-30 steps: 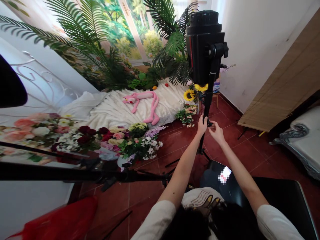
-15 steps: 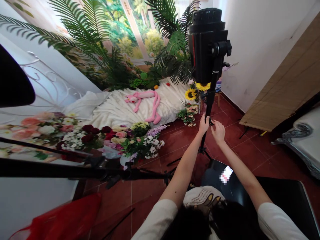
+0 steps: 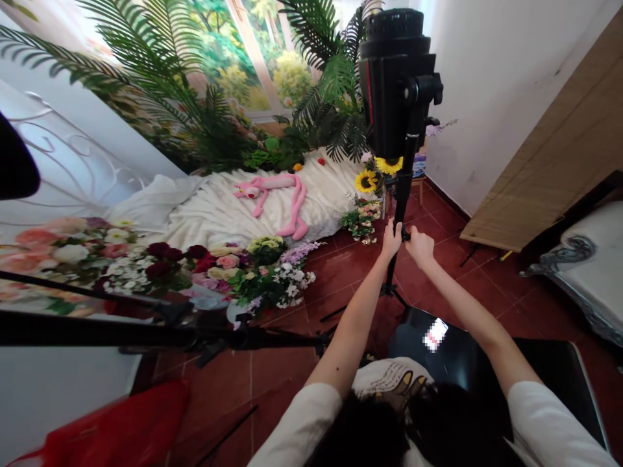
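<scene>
A black studio light (image 3: 395,84) is mounted on top of a black light stand (image 3: 402,198) in front of me. My left hand (image 3: 391,241) is wrapped round the stand's pole, well below the lamp. Close beside it on the right, my right hand (image 3: 419,246) is closed on a small black knob (image 3: 405,235) that sticks out from the pole. The fingers of the right hand cover most of the knob. The stand's legs (image 3: 392,293) spread on the red tiled floor below my hands.
A second black stand (image 3: 97,329) crosses from the left. Artificial flowers (image 3: 233,266) line a white draped cloth (image 3: 209,211) with a pink plush toy (image 3: 282,183) on it. Nearer me are a black table (image 3: 467,357) bearing a phone (image 3: 436,332) and red fabric (image 3: 117,421). A wooden panel (image 3: 545,143) leans at right.
My right hand has gone from loosely spread fingers to a closed grip at the knob. My left hand stays on the pole. The whole view has shifted slightly.
</scene>
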Demonstrator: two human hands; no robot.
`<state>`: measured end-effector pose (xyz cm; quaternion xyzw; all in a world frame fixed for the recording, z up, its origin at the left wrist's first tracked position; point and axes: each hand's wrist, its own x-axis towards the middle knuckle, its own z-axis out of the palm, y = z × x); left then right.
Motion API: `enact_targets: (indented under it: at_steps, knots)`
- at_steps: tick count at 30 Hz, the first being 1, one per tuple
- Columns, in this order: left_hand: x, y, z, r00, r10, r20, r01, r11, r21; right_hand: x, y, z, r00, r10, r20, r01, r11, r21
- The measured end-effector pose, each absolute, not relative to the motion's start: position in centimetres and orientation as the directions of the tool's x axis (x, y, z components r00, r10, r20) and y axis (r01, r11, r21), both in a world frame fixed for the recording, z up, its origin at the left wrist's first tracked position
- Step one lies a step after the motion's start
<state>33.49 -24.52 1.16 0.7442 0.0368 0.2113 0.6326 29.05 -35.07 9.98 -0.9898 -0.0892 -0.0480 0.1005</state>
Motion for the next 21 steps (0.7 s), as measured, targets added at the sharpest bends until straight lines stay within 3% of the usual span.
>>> enact_targets:
  at_steps: [5,11,13,17,21]
  knots:
    - [33.3,-24.6,1.2,0.914,0.309,0.263,-0.21,-0.193,0.958,28.8,-33.3,11.6,0.969,0.243,0.035,0.245,-0.964,-0.099]
    - [33.1,-24.6,1.4,0.92,0.307,0.242,-0.183,-0.208,0.961,29.8,-33.9,12.5,0.965,0.261,-0.013,0.256,-0.954,-0.153]
    - [33.1,-24.6,1.4,0.924,0.3,0.237,-0.177,-0.214,0.961,30.9,-34.9,12.7,0.956,0.282,-0.082,0.254,-0.933,-0.254]
    - [33.0,-24.7,1.6,0.928,0.308,0.21,-0.144,-0.225,0.964,33.5,-37.0,12.5,0.829,0.428,-0.359,0.151,-0.791,-0.593]
    - [32.6,-24.7,2.3,0.934,0.304,0.187,-0.122,-0.221,0.968,34.9,-38.5,11.8,0.72,0.565,-0.404,0.02,-0.599,-0.8]
